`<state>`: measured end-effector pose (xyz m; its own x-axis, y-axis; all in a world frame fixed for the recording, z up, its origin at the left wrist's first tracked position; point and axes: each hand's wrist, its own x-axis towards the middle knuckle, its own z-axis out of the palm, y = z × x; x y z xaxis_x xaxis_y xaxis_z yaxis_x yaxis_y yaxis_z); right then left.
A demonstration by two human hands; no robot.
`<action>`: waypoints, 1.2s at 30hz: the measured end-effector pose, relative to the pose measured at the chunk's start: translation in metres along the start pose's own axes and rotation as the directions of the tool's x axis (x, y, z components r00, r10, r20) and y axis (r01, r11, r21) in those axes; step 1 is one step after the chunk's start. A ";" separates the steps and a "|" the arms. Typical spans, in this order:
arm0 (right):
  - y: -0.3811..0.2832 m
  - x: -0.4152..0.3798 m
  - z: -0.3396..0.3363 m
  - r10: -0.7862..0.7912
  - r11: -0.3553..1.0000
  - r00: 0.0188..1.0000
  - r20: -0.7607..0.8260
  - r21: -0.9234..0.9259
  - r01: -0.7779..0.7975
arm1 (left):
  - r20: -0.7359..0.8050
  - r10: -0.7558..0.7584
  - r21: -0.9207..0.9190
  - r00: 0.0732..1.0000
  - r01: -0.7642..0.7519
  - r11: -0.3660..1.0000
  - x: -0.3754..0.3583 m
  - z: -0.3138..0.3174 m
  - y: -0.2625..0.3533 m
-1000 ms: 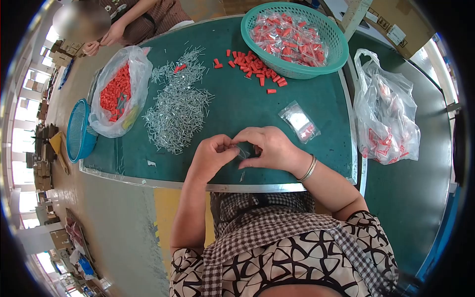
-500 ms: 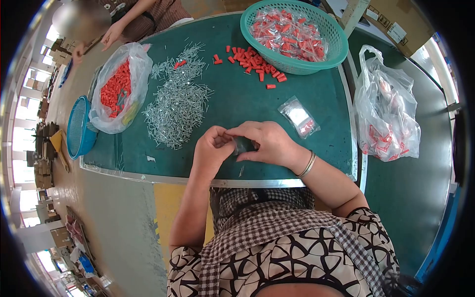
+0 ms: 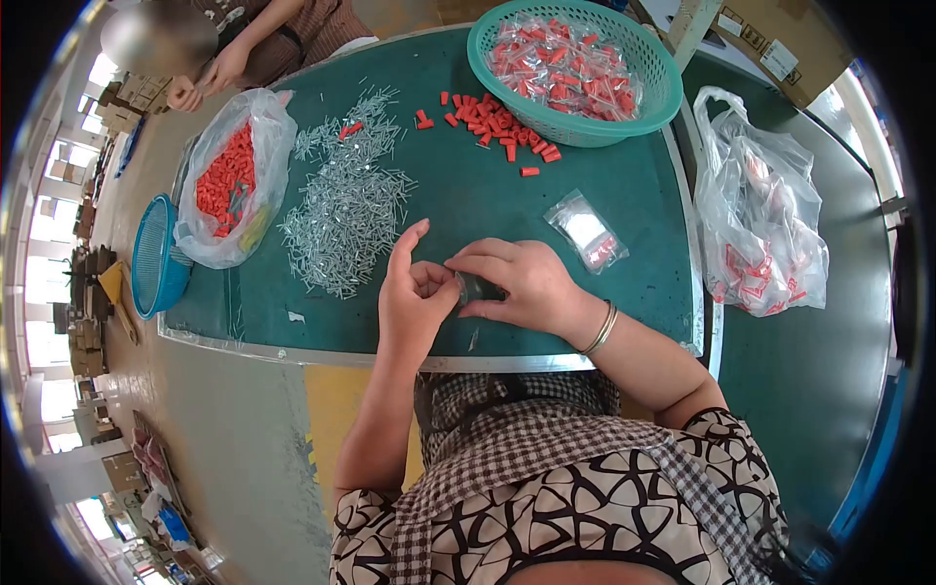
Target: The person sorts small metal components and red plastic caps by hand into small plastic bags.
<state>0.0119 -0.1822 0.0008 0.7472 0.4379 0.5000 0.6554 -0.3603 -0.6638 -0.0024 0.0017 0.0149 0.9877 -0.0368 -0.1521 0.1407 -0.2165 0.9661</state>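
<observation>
Near the table's front edge, my left hand (image 3: 414, 297) and my right hand (image 3: 522, 283) meet around a small clear plastic bag (image 3: 472, 289). The fingers of my left hand are curled onto its left side, with the index finger raised. My right hand pinches the bag from the other side. Left of my hands lies a big pile of metal nails (image 3: 343, 229). Farther back are loose red plastic pieces (image 3: 495, 121). A flat clear packet with a white card (image 3: 587, 232) lies to the right of my right hand.
A green basket (image 3: 643, 115) of bagged red pieces stands at the back. At left are a plastic bag of red pieces (image 3: 265, 146) and a blue basket (image 3: 156, 255). A white bag (image 3: 765, 229) lies at right. Another person's hands (image 3: 214, 78) show at the upper left.
My left index finger has lifted away from the small bag and points upward. My right hand has barely moved. The other person's hands have come closer together.
</observation>
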 end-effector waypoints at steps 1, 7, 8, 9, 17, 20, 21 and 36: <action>0.001 0.002 -0.001 -0.002 1.000 1.000 0.000 -0.005 0.002 | 0.002 0.010 0.001 1.000 -0.010 1.000 0.003 -0.001 0.001; 0.002 0.001 0.001 -0.030 0.999 0.999 -0.030 -0.029 0.029 | -0.001 0.009 0.020 1.000 -0.009 1.000 -0.001 0.001 0.012; 0.002 0.001 0.001 -0.043 0.999 0.998 -0.041 -0.033 0.041 | -0.002 0.001 0.012 1.000 -0.001 1.000 -0.001 0.000 0.013; 0.000 0.001 0.001 -0.005 1.000 1.000 -0.028 0.009 0.005 | -0.001 -0.008 0.003 1.000 0.008 1.000 -0.001 0.000 0.014; -0.004 0.001 0.000 0.247 0.915 0.968 0.039 0.319 -0.246 | 0.024 0.479 0.268 0.877 -0.468 0.842 -0.007 -0.013 -0.001; -0.006 0.000 0.002 0.289 0.898 0.954 0.078 0.322 -0.299 | 0.209 0.620 0.537 0.756 -0.619 0.574 -0.013 -0.014 0.012; -0.005 0.002 0.002 0.292 0.897 0.952 0.092 0.320 -0.306 | 0.251 0.561 0.601 0.789 -0.582 0.548 -0.016 -0.013 0.016; -0.005 0.001 -0.001 0.341 0.863 0.935 0.093 0.363 -0.351 | 0.334 0.512 0.471 0.791 -0.611 0.636 0.000 -0.017 0.013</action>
<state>0.0093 -0.1808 0.0046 0.9123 0.3629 0.1898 0.2636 -0.1656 -0.9503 0.0006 0.0152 0.0310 0.8308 -0.4658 0.3045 -0.5458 -0.5753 0.6092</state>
